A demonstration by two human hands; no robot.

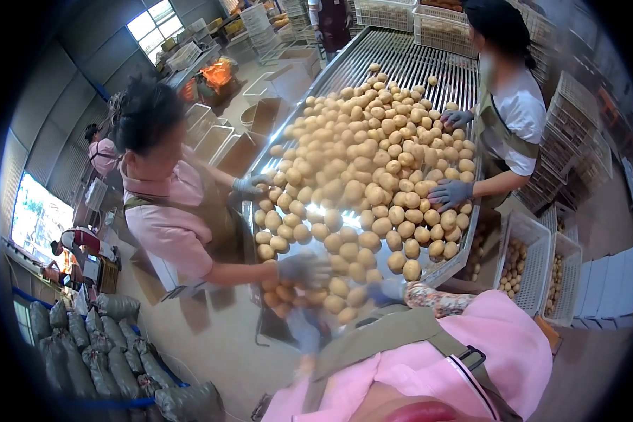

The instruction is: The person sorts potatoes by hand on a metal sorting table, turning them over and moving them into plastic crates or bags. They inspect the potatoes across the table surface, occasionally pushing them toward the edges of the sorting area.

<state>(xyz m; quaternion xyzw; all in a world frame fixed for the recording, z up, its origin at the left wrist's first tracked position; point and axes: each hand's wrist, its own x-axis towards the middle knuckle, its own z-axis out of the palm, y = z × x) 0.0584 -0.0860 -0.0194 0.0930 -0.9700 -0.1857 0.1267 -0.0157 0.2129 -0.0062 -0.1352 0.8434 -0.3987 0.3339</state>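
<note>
A heap of potatoes (380, 155) covers much of a slatted metal sorting table (348, 60). At its near edge is my left hand (306, 330) in a grey glove, beside the potatoes at the near left corner. My right hand (387, 292), gloved in grey-blue with a patterned sleeve behind it, touches or nearly touches the potatoes at the near edge. Motion blurs both hands, so their fingers do not show clearly, and I cannot make out whether either holds a potato.
On the left, a co-worker's gloved hands (306, 269) reach among the potatoes; another's gloved hand (451, 193) rests on them at right. White crates of potatoes (517, 264) stand right of the table, cardboard boxes (267, 116) left. Full sacks (105, 344) lie at lower left.
</note>
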